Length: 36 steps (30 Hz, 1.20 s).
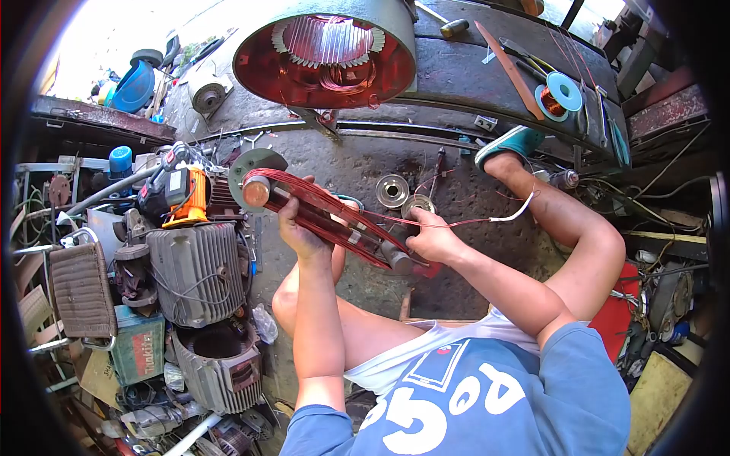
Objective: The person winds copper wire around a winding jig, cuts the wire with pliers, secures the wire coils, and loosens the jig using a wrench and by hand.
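Observation:
My left hand (303, 232) is wrapped round a long coil of red copper wire (323, 199), near its upper left end. The coil is looped over a winding former with a round grey post at each end, and the lower post (397, 258) is on the right. A grey disc (247, 173) sits behind the upper post. Beside the lower post, my right hand (435, 237) has its fingers closed on the copper wire. A wire lead with a white sleeve (515, 211) runs past this hand to the right.
A motor stator housing (247, 57) with copper windings stands ahead. On the dark bench are a wire spool (563, 91), a wooden strip (506, 64) and a hammer (455, 29). Grey motor casings (196, 270) and an orange-black power tool (186, 194) crowd the left. Metal rings (392, 191) lie on the floor.

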### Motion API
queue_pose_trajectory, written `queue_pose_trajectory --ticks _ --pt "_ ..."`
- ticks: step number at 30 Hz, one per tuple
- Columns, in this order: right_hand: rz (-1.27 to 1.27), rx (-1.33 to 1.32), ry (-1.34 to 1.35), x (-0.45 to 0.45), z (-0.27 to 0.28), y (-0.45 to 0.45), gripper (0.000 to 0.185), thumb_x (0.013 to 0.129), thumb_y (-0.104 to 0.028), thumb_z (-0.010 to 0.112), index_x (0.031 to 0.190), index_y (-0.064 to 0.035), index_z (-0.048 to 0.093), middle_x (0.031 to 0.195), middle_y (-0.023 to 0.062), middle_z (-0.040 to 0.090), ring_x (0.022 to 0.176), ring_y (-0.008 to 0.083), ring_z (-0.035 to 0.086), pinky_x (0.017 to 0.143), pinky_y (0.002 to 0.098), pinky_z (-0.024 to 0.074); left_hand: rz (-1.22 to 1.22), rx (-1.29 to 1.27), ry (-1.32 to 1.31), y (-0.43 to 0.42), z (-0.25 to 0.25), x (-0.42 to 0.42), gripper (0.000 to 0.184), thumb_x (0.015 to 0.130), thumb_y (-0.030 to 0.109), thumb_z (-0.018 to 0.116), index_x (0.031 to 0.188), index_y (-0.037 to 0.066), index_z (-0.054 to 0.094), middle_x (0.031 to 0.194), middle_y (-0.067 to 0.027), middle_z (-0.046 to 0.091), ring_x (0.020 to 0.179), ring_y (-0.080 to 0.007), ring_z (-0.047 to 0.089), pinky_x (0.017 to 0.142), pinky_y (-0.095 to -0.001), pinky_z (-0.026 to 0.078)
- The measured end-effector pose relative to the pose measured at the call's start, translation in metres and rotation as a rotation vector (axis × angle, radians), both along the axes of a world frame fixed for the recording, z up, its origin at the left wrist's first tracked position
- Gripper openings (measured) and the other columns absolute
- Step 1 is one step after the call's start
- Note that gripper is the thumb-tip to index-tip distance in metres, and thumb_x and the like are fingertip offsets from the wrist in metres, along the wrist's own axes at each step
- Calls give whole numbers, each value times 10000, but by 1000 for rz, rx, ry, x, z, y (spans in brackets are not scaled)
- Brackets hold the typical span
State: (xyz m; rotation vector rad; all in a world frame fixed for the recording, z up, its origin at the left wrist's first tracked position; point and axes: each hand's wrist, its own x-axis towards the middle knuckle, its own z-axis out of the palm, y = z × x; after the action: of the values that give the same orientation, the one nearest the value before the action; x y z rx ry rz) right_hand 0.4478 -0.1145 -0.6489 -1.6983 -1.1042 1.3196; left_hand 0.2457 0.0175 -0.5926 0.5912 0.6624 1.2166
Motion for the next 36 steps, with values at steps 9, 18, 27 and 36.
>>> queue_pose_trajectory --ticks 9,18,27,36 --pt "0 -292 407 3 -20 0 327 745 -37 679 1067 10 653 904 93 678 813 180 640 735 337 519 -187 102 -96 -8 14 7 603 872 398 591 1239 -79 632 954 -163 649 899 -305 643 812 -432 535" --pt "-208 -233 487 -3 -19 -3 307 752 42 659 1051 -19 631 897 53 643 805 156 621 722 324 538 -163 79 -96 -8 12 8 588 876 385 579 1238 -75 630 966 -179 673 891 -324 669 827 -442 548" --pt "-247 -132 514 -5 -15 -2 246 872 -11 755 1067 -17 605 965 65 657 865 163 663 738 331 563 69 33 15 3 1 -4 525 903 358 525 1218 -47 641 956 -179 711 896 -324 706 831 -447 568" --pt "-469 -293 1028 13 19 -2 168 1011 -114 610 1149 -19 611 1055 117 707 959 252 716 855 401 596 236 -71 24 12 1 -16 375 937 342 483 1119 63 656 1051 -110 715 983 -259 700 844 -437 562"
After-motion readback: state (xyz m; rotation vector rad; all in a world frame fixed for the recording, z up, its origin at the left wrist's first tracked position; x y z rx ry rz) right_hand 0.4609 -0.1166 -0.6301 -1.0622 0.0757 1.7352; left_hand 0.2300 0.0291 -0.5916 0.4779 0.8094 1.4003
